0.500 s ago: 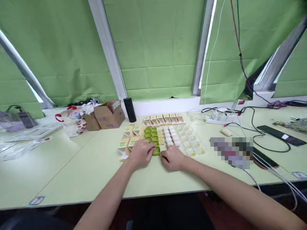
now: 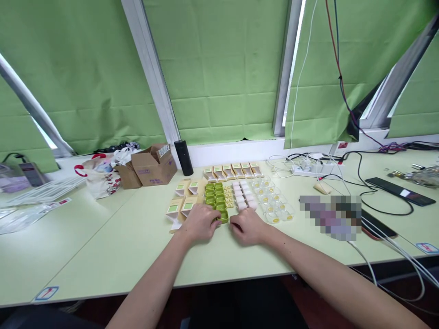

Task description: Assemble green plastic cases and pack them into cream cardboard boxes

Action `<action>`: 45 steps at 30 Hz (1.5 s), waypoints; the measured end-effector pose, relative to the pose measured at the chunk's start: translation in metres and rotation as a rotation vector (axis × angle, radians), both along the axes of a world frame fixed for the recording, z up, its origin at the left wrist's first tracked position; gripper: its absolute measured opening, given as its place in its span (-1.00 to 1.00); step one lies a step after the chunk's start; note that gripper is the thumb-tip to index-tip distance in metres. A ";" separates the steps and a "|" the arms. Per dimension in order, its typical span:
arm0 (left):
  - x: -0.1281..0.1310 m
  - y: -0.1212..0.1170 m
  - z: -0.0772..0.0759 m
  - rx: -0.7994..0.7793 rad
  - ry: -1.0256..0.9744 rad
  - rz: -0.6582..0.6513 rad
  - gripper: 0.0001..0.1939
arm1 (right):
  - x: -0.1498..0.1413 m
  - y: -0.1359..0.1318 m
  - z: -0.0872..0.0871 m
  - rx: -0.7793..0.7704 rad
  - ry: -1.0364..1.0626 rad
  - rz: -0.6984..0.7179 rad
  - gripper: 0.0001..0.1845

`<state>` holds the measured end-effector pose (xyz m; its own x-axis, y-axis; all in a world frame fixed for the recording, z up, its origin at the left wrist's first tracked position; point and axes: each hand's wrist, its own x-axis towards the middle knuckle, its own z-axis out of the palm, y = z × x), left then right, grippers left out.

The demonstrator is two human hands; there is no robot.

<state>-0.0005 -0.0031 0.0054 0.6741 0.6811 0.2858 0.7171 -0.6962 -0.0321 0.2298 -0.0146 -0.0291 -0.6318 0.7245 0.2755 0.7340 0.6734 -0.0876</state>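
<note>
On the pale green table (image 2: 103, 246) lies a neat layout of small parts: two rows of green plastic cases (image 2: 215, 194), yellow pieces (image 2: 228, 194), pink-white pieces (image 2: 244, 195), clear cups (image 2: 274, 201) and small tan boxes (image 2: 231, 171). My left hand (image 2: 200, 224) rests at the near end of the green rows, its fingertips on the nearest green case (image 2: 223, 217). My right hand (image 2: 247, 226) lies curled on the table just right of that case. More tan boxes with green labels (image 2: 181, 203) sit left of my left hand.
Open cardboard boxes (image 2: 151, 169) and a black cylinder (image 2: 183, 157) stand at the back. Bags and plastic packets (image 2: 44, 192) lie far left. A power strip (image 2: 310, 170), cables (image 2: 380, 205) and flat black devices (image 2: 399, 192) spread at the right. Green blinds cover the windows.
The view has shifted slightly. Both hands stay at the near end of the green rows, drawn a little closer to me.
</note>
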 end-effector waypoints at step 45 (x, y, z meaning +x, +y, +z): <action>0.019 0.000 -0.013 0.506 -0.530 -0.262 -0.62 | 0.018 0.011 0.003 0.214 0.905 0.160 -0.55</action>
